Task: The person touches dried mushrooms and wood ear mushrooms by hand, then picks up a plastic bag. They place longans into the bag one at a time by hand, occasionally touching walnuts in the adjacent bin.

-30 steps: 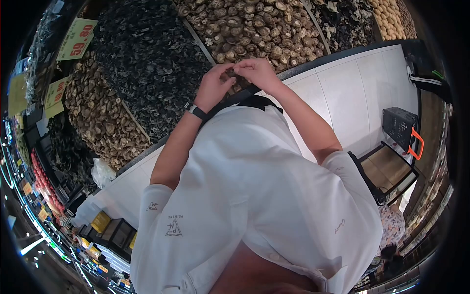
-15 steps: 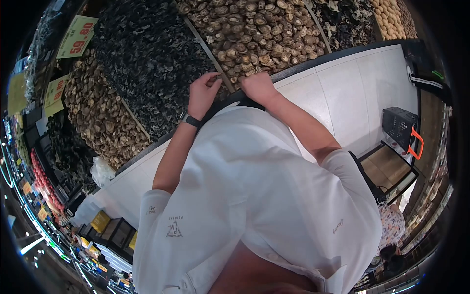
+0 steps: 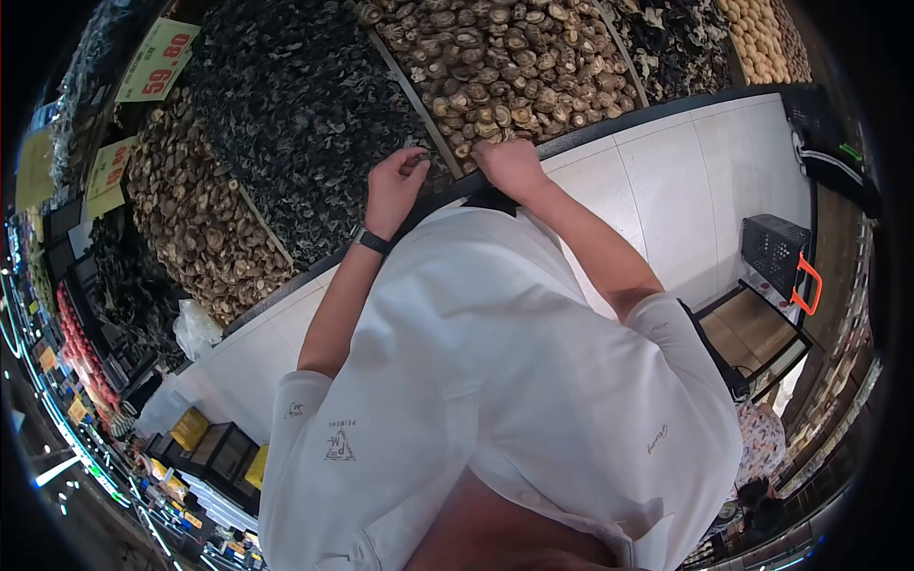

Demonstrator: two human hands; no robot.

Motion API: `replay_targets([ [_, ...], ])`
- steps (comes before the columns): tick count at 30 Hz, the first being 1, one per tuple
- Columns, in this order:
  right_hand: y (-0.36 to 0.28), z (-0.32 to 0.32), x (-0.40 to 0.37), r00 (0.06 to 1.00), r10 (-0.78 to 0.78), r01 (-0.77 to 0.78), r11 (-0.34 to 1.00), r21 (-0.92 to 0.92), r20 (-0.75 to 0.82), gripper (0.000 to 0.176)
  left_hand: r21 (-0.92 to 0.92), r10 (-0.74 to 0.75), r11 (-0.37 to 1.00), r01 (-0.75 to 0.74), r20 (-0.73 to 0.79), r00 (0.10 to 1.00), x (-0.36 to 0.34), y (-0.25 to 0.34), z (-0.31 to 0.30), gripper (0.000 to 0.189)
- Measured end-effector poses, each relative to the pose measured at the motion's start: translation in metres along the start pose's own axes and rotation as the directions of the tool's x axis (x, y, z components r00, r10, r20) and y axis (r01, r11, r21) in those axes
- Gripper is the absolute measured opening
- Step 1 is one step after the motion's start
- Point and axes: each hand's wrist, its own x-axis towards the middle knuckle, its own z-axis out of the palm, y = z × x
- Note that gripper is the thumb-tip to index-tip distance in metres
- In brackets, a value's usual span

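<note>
My left hand [image 3: 393, 193], with a dark band on its wrist, is over the near edge of the black wood ear fungus [image 3: 305, 124]. Its thumb and fingers are curled into a pinch; whatever is between them is too small to tell. My right hand [image 3: 512, 169] is closed at the front edge of the dried shiitake mushrooms [image 3: 514, 67], just beyond the divider [image 3: 414, 95]. Its fingertips are turned away and hidden, so I cannot make out what they hold.
A dark rim [image 3: 657, 112] edges the bins above a white tiled front [image 3: 666, 181]. More dried mushrooms [image 3: 195, 219] lie left, beside a clear plastic bag [image 3: 197, 330] and price signs [image 3: 160, 62]. A grey basket [image 3: 776, 249] with an orange handle stands right. Another person's patterned clothing [image 3: 762, 443] shows lower right.
My right hand has shifted slightly to the right along the mushroom bin's edge. The left hand stays nearly in place, its fingers still curled. The view has tilted a little.
</note>
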Motion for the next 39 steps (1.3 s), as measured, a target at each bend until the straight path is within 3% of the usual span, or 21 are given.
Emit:
replay_targets([
  [1,-0.001,-0.003,-0.002,1.0,-0.001,0.001,1.0,-0.001,0.0,0.016,-0.013,0.0,1.0,0.0,-0.001,1.0,0.0,-0.001,-0.001,0.025],
  [3,-0.002,-0.008,-0.006,0.994,0.085,-0.072,0.983,0.168,-0.069,0.021,-0.011,-0.01,1.0,0.01,0.001,1.0,-0.001,0.003,-0.003,0.026],
  [4,-0.001,-0.01,-0.007,0.994,0.083,-0.07,0.984,0.166,-0.069,0.021,-0.009,-0.021,1.0,0.021,0.006,1.0,-0.002,0.005,-0.004,0.026],
  [8,-0.002,-0.014,-0.008,0.981,0.155,-0.088,0.895,0.438,-0.12,0.025,-0.064,-0.035,0.997,0.037,0.031,0.999,0.0,0.003,-0.005,0.029],
  [10,-0.008,-0.023,-0.006,0.974,0.173,-0.072,0.846,0.528,-0.145,0.026,-0.214,-0.112,0.968,0.128,0.083,0.99,-0.001,0.011,-0.006,0.031],
  [12,-0.015,-0.035,-0.002,0.973,0.229,-0.174,0.696,0.697,0.014,0.027,-0.252,-0.142,0.954,0.165,0.109,0.984,-0.002,0.023,-0.009,0.031],
  [15,-0.023,-0.04,0.002,0.975,0.221,-0.154,0.596,0.788,0.024,0.028,-0.344,-0.166,0.915,0.212,0.157,0.974,-0.002,0.03,-0.011,0.03],
  [22,-0.033,-0.04,0.015,0.981,0.178,-0.164,0.546,0.821,0.078,0.029,-0.433,-0.162,0.868,0.241,0.213,0.964,-0.002,0.037,-0.022,0.03],
  [29,-0.046,-0.031,0.031,0.981,0.122,-0.192,0.673,0.715,0.149,0.031,-0.32,-0.225,0.913,0.252,0.12,0.967,-0.014,0.028,-0.039,0.034],
  [34,-0.068,-0.029,0.054,0.991,0.061,-0.129,0.705,0.697,0.121,0.032,-0.233,-0.187,0.957,0.172,-0.047,0.981,-0.021,0.03,-0.07,0.032],
  [39,-0.11,-0.054,0.099,0.996,-0.084,0.054,0.725,0.686,0.01,0.031,-0.139,-0.164,0.981,0.133,-0.247,0.955,-0.013,0.045,-0.13,0.028],
])
